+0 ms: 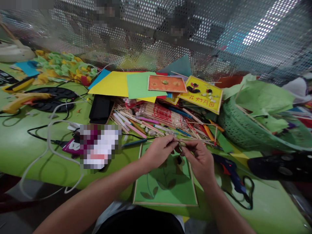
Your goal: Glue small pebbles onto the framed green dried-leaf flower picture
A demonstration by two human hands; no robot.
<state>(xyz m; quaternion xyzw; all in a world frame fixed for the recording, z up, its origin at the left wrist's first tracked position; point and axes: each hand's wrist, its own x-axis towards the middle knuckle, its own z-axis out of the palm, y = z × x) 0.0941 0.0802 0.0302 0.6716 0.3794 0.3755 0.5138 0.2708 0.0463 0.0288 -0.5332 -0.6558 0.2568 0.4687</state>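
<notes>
My left hand [159, 151] and my right hand [198, 157] meet above the far part of a green picture card [168, 195]. Both hands are closed, with their fingertips pinched together around a small, rounded, olive-coloured piece [181, 144], perhaps a pebble or shell; its kind is unclear. Thin wooden sticks edge the card. Stems and dark leaves [149, 194] show on its near half, and a dark spot [179, 160] lies just below my fingers. My hands hide much of the card's upper part.
Markers and wooden sticks [136, 123] crowd the space behind the card. Right of it lies a blue glue gun [231, 172], near a green basket [236, 130]. A yellow glue gun [26, 99] and a looping white cable [50, 130] occupy the left. Coloured sheets [109, 86] lie behind.
</notes>
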